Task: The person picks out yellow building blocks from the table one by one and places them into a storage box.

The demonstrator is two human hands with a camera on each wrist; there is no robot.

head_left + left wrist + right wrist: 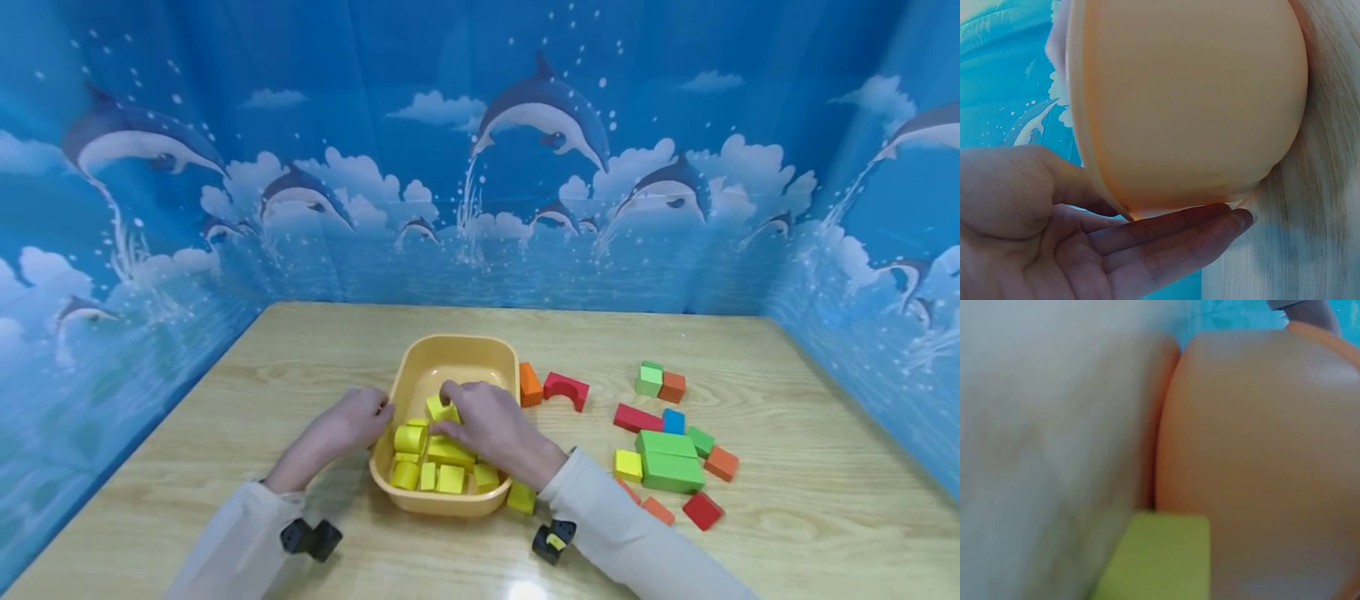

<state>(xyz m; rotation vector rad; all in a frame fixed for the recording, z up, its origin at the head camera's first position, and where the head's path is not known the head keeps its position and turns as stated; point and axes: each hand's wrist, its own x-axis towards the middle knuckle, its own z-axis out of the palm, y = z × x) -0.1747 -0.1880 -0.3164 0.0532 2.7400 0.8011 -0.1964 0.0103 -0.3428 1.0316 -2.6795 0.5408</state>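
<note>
A light orange plastic tub (pixel 457 502) with several yellow blocks inside stands on the table. My left hand (pixel 358 419) holds its left rim; in the left wrist view the thumb is at the rim and the fingers (pixel 1166 244) lie along the outside wall. My right hand (pixel 495 425) reaches over the right side into the tub, with thumb and index finger around a yellow block (pixel 441 409) near the middle. Yellow cylinders (pixel 409 439) and a long yellow block (pixel 450 452) lie around it. The right wrist view shows the tub's outer wall (pixel 1254 444), not the hand.
A yellow block (pixel 521 497) lies outside the tub's front right corner. An orange block (pixel 530 385) and a red arch (pixel 566 389) sit by its right side. Farther right are scattered green blocks (pixel 671 472), a yellow cube (pixel 628 466) and other coloured blocks. A dolphin-print curtain (pixel 465 275) surrounds the table.
</note>
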